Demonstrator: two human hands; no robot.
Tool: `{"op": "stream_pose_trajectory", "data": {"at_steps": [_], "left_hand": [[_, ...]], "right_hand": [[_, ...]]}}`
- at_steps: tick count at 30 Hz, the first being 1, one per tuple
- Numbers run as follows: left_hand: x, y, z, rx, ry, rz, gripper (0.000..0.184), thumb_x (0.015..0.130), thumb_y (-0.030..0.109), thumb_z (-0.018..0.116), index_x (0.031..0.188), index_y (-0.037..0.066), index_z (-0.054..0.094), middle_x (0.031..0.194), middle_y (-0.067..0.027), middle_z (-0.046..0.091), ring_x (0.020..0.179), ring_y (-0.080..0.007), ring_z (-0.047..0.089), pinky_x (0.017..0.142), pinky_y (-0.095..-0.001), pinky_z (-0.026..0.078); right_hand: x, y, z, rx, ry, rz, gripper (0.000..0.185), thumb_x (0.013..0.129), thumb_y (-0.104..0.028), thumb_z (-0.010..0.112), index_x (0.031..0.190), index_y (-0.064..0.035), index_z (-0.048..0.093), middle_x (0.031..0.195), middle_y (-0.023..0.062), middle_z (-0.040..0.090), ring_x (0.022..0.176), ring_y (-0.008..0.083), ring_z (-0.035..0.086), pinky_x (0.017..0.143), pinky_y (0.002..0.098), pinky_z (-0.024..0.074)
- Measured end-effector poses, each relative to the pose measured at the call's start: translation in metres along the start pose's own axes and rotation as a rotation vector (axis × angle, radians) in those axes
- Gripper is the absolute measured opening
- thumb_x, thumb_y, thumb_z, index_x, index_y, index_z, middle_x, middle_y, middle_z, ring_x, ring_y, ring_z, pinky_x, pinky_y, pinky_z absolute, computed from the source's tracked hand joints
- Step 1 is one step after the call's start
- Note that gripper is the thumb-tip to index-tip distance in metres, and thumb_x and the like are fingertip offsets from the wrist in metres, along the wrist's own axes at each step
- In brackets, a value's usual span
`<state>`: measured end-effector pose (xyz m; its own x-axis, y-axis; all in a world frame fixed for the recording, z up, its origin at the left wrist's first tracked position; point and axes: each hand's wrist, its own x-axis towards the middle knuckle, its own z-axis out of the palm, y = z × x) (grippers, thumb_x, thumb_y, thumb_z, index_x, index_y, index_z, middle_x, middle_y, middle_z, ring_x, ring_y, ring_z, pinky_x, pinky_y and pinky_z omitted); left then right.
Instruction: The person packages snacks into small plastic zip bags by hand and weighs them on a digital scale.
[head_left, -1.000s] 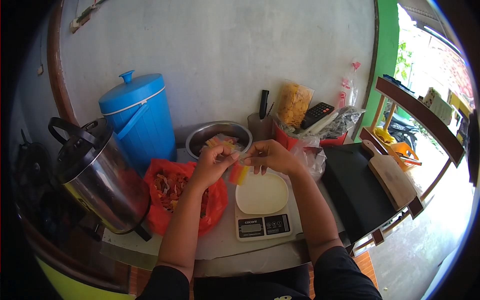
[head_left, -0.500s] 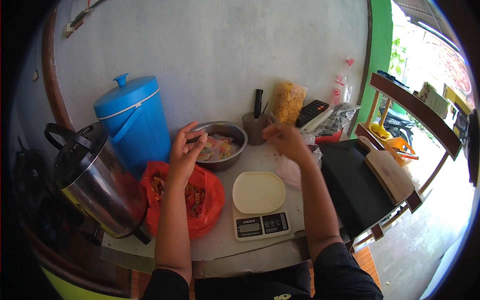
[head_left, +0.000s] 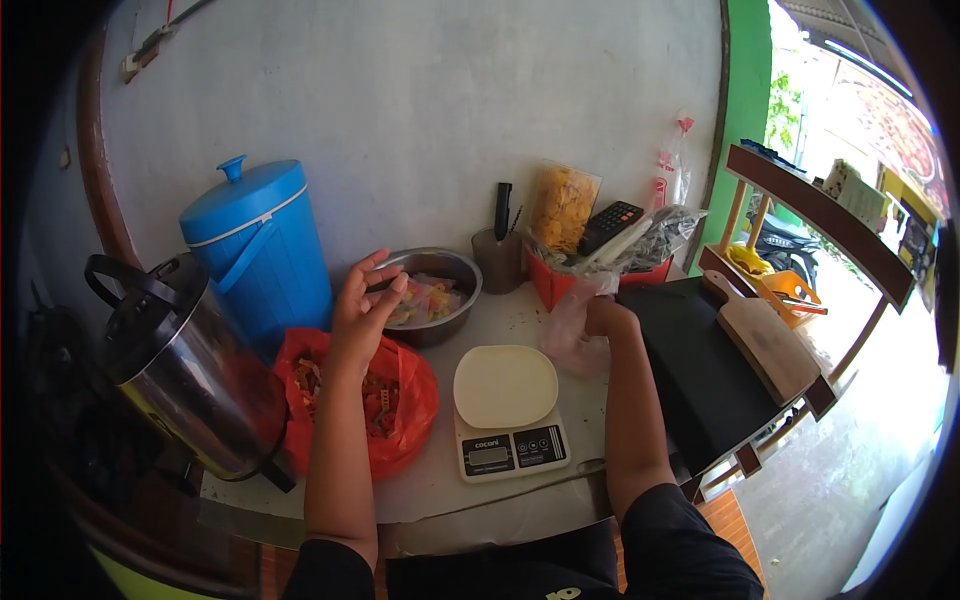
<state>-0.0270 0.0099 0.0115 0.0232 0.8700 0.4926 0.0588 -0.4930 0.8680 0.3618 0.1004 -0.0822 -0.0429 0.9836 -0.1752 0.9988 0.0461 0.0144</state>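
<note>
My left hand (head_left: 362, 305) is raised with its fingers apart and holds nothing, just left of a steel bowl (head_left: 462, 325) of small clear packets with colourful contents. Below that hand lies an open red plastic bag (head_left: 415, 425) of orange-brown snack pieces, partly hidden by my forearm. My right hand (head_left: 610, 320) is at a clear plastic bag (head_left: 572, 335) on the table; its fingers are hidden, so a grip cannot be made out. Between my forearms sits a white kitchen scale (head_left: 507, 390) with nothing on its plate.
A blue cooler jug (head_left: 265, 255) and a steel electric pot (head_left: 205, 375) stand left. Behind are a grey jug (head_left: 498, 262), a tub of yellow chips (head_left: 567, 208) and a calculator (head_left: 610, 227) at a red box (head_left: 550, 280). A wooden board (head_left: 768, 345) lies right.
My right hand has moved down and slightly right, from in front of the grey jug to the clear plastic bag. My left hand stays raised and open. The view has shifted slightly.
</note>
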Motion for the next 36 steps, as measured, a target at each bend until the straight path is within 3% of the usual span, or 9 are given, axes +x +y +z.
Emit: {"op": "stream_pose_trajectory", "data": {"at_steps": [2,5,8,14,20,23,26,29,36], "left_hand": [[-0.001,0.001,0.001,-0.007,0.001,-0.004,0.056,0.089,0.033,0.069,0.136,0.011,0.048,0.119,-0.0064,0.061,0.100,-0.0146,0.059,0.084,-0.0315,0.044],[0.001,0.001,-0.001,-0.008,-0.001,0.001,0.055,0.090,0.033,0.069,0.136,0.011,0.048,0.118,-0.0058,0.061,0.100,-0.0143,0.059,0.084,-0.0314,0.045],[0.002,0.000,-0.003,-0.006,0.003,0.001,0.055,0.089,0.033,0.069,0.135,0.011,0.048,0.118,-0.0054,0.062,0.099,-0.0144,0.059,0.084,-0.0314,0.045],[-0.001,0.004,0.001,-0.025,0.006,-0.014,0.055,0.090,0.032,0.069,0.135,0.010,0.049,0.117,-0.0053,0.062,0.099,-0.0145,0.059,0.085,-0.0307,0.045],[-0.001,0.000,0.006,-0.035,-0.042,-0.020,0.053,0.090,0.028,0.070,0.134,0.009,0.049,0.118,-0.0063,0.062,0.100,-0.0141,0.059,0.088,-0.0315,0.046],[0.000,-0.007,0.011,-0.090,-0.110,-0.027,0.055,0.088,0.025,0.072,0.134,0.007,0.048,0.120,-0.0105,0.059,0.105,-0.0168,0.060,0.089,-0.0302,0.048],[-0.004,-0.012,0.023,-0.123,-0.197,-0.016,0.057,0.087,0.027,0.073,0.134,0.006,0.048,0.121,-0.0123,0.058,0.108,-0.0185,0.060,0.090,-0.0297,0.048],[-0.005,-0.019,0.033,-0.058,-0.256,0.001,0.059,0.086,0.028,0.074,0.134,0.006,0.049,0.120,-0.0121,0.059,0.110,-0.0183,0.059,0.091,-0.0298,0.048],[-0.003,-0.029,0.032,-0.106,-0.234,-0.040,0.033,0.086,0.022,0.074,0.109,0.002,0.063,0.098,-0.0065,0.067,0.092,-0.0122,0.064,0.081,-0.0252,0.050]], "right_hand": [[0.013,-0.003,0.007,-0.041,-0.109,0.044,0.057,0.061,-0.031,0.082,0.111,-0.0065,0.069,0.114,0.0147,0.067,0.109,0.0319,0.062,0.096,0.0360,0.0476],[-0.003,0.004,-0.007,0.058,-0.030,-0.035,0.049,0.066,-0.029,0.079,0.109,-0.0081,0.071,0.113,0.0153,0.067,0.108,0.0321,0.062,0.095,0.0364,0.0478],[-0.034,0.022,-0.031,0.162,0.252,-0.206,0.042,0.071,-0.028,0.073,0.107,-0.0071,0.071,0.107,0.0162,0.069,0.104,0.0314,0.064,0.093,0.0369,0.0486],[-0.084,0.023,-0.061,0.605,0.720,-0.050,0.028,0.070,-0.018,0.074,0.093,-0.0037,0.070,0.082,0.0136,0.068,0.081,0.0271,0.066,0.074,0.0384,0.0495],[-0.110,-0.004,-0.086,0.672,1.028,0.074,0.027,0.075,-0.014,0.071,0.100,-0.0045,0.069,0.081,0.0108,0.067,0.072,0.0202,0.062,0.069,0.0331,0.0485],[-0.105,-0.013,-0.096,0.764,1.083,-0.046,0.028,0.081,-0.016,0.071,0.105,-0.0037,0.065,0.088,0.0122,0.068,0.077,0.0238,0.066,0.069,0.0340,0.0509],[-0.114,-0.052,-0.107,1.291,0.877,-0.402,0.020,0.087,-0.011,0.067,0.105,-0.0045,0.063,0.086,0.0043,0.066,0.075,0.0134,0.063,0.065,0.0281,0.0517],[-0.096,-0.082,-0.100,1.563,0.686,-0.558,0.017,0.090,-0.007,0.065,0.106,-0.0048,0.059,0.085,-0.0004,0.063,0.079,0.0081,0.061,0.064,0.0249,0.0532],[-0.074,-0.146,-0.076,1.810,0.465,-0.642,0.018,0.089,-0.010,0.069,0.101,-0.0058,0.056,0.087,0.0001,0.062,0.078,0.0088,0.061,0.068,0.0275,0.0551]]}}
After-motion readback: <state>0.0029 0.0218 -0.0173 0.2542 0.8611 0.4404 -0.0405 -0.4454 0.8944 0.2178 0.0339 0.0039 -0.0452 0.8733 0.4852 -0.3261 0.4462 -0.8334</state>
